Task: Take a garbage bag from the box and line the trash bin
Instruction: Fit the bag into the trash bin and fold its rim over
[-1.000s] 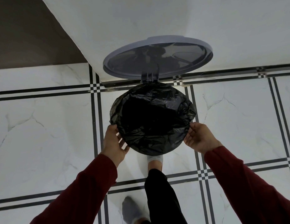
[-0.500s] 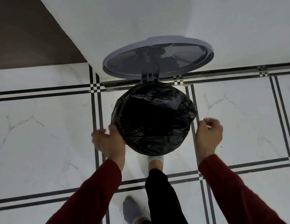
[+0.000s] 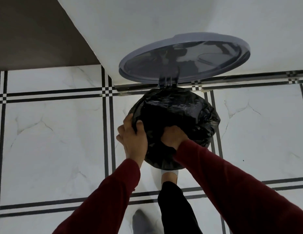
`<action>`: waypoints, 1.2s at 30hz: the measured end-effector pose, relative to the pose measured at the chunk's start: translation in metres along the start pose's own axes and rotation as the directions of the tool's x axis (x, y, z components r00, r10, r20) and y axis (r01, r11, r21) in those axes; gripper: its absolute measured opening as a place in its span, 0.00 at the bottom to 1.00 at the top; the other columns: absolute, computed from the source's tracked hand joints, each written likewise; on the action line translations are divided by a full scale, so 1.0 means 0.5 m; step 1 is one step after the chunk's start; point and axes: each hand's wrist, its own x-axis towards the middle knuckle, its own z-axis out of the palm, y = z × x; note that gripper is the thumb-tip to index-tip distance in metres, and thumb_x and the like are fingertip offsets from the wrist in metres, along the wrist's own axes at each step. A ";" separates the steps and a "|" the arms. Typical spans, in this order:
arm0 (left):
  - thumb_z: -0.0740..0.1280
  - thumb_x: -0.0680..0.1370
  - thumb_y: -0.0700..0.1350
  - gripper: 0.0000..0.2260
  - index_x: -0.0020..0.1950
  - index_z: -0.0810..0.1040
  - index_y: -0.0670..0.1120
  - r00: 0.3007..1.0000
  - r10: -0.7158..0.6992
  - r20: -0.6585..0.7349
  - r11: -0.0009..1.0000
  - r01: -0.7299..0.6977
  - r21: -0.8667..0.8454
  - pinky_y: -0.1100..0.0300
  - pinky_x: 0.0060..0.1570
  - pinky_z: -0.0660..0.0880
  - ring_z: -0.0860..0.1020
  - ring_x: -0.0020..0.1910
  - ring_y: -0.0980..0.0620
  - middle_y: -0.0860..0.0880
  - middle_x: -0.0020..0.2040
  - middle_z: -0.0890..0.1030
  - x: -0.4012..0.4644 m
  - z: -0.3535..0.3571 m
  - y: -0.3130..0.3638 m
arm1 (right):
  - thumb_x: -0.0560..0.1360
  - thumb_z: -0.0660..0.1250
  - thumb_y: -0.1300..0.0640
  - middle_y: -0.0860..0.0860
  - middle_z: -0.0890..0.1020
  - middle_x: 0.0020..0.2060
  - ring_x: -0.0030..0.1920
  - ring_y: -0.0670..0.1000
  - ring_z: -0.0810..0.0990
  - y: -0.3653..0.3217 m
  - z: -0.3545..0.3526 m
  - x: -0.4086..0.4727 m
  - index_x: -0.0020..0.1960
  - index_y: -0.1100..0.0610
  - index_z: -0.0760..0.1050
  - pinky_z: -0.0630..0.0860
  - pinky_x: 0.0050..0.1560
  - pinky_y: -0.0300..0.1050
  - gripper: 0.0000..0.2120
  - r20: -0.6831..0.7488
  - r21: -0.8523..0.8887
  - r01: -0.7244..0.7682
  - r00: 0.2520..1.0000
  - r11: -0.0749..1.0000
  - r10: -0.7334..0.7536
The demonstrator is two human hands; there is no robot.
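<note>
My left hand (image 3: 133,140) pinches the black garbage bag (image 3: 181,114) at the pedal bin's near-left rim, thumb inside; my right hand (image 3: 172,136) pushes into the bag, fingers hidden, so I can't tell their curl. The bag covers the bin's mouth, and the grey lid (image 3: 184,58) stands open behind it.

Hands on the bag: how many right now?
2. The left hand grips the black bag at the bin's near-left rim; the right hand pushes down into the bag's opening, its fingers buried in the plastic.

Glossy crinkled black plastic bag (image 3: 177,114); smooth grey plastic lid (image 3: 184,56); polished marble-look floor (image 3: 51,141)
</note>
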 end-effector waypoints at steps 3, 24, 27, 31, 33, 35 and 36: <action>0.60 0.85 0.50 0.20 0.77 0.71 0.56 0.997 0.024 -0.070 0.996 -0.030 -0.082 0.57 0.62 0.57 0.61 0.65 0.53 0.48 0.72 0.71 -0.003 0.008 -0.012 | 0.82 0.57 0.51 0.55 0.77 0.69 0.72 0.61 0.69 -0.009 0.011 0.018 0.70 0.51 0.76 0.70 0.66 0.55 0.20 -0.052 -0.322 -0.018 0.999 0.947 0.002; 0.64 0.82 0.52 0.16 0.70 0.77 0.59 0.986 0.023 -0.167 0.994 -0.040 -0.101 0.56 0.67 0.61 0.61 0.63 0.55 0.54 0.65 0.67 0.007 0.021 -0.045 | 0.83 0.57 0.52 0.61 0.75 0.71 0.70 0.63 0.75 0.019 0.060 0.105 0.73 0.61 0.72 0.72 0.70 0.54 0.22 0.271 -0.030 -0.043 0.961 0.999 0.050; 0.64 0.79 0.56 0.16 0.66 0.77 0.57 0.975 0.104 -0.195 0.993 -0.093 0.066 0.46 0.66 0.63 0.64 0.65 0.48 0.50 0.66 0.68 0.015 -0.007 -0.036 | 0.72 0.57 0.50 0.62 0.80 0.61 0.59 0.65 0.81 0.024 0.025 0.043 0.65 0.57 0.76 0.79 0.61 0.55 0.25 0.030 0.057 0.037 0.999 0.998 -0.039; 0.68 0.78 0.52 0.14 0.63 0.77 0.55 0.940 0.292 -0.177 0.949 -0.263 0.172 0.49 0.62 0.64 0.66 0.64 0.47 0.48 0.64 0.69 0.027 -0.046 -0.016 | 0.73 0.60 0.54 0.57 0.84 0.56 0.55 0.60 0.83 0.041 -0.033 -0.079 0.57 0.54 0.84 0.81 0.56 0.51 0.19 -0.179 0.039 0.209 0.964 0.977 -0.199; 0.69 0.79 0.48 0.13 0.63 0.79 0.54 0.913 0.393 -0.110 0.911 -0.371 0.178 0.55 0.62 0.64 0.65 0.62 0.52 0.50 0.62 0.71 0.036 -0.057 0.005 | 0.70 0.62 0.55 0.54 0.86 0.49 0.49 0.60 0.84 0.049 -0.072 -0.131 0.52 0.53 0.84 0.83 0.49 0.52 0.16 -0.424 0.063 0.226 0.888 0.972 -0.179; 0.69 0.79 0.47 0.14 0.64 0.80 0.54 0.884 0.468 0.011 0.865 -0.461 0.197 0.64 0.61 0.63 0.65 0.62 0.53 0.49 0.62 0.71 0.056 -0.058 0.031 | 0.70 0.67 0.58 0.53 0.84 0.50 0.50 0.60 0.80 0.058 -0.110 -0.161 0.53 0.54 0.83 0.80 0.47 0.52 0.13 -0.707 0.007 0.238 0.688 0.971 -0.163; 0.69 0.79 0.47 0.15 0.65 0.80 0.54 0.867 0.491 0.083 0.837 -0.496 0.233 0.66 0.62 0.62 0.65 0.63 0.52 0.49 0.63 0.71 0.070 -0.055 0.044 | 0.70 0.68 0.59 0.53 0.82 0.54 0.53 0.60 0.77 0.068 -0.129 -0.167 0.56 0.53 0.82 0.78 0.49 0.53 0.15 -0.781 -0.037 0.199 0.605 0.979 -0.153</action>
